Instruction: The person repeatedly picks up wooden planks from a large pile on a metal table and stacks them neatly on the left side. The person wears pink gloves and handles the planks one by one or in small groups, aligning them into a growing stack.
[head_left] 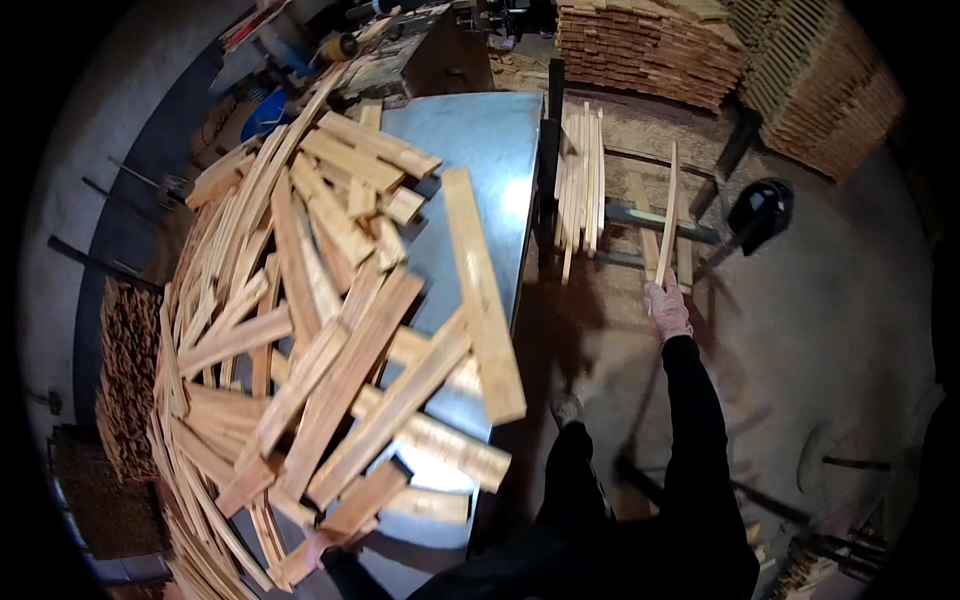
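In my right hand (669, 308), which wears a pale glove, is a long thin wooden strip (671, 210). The hand is closed round its near end, and the strip points away from me over a low rack. My left hand (321, 546) is at the near edge of a big heap of wooden boards (340, 380), its fingers closed on a short wooden board (290, 568); the fingertips are partly hidden. The heap covers much of a shiny metal table (460, 125), and one loose board (483, 290) lies near its right edge.
A bundle of wooden strips (580, 185) lies on the low rack (640, 155) right of the table. Tall stacks of wood (645, 50) stand at the back. A black rounded object (760, 215) is beside the rack. A blue container (264, 115) sits behind the heap.
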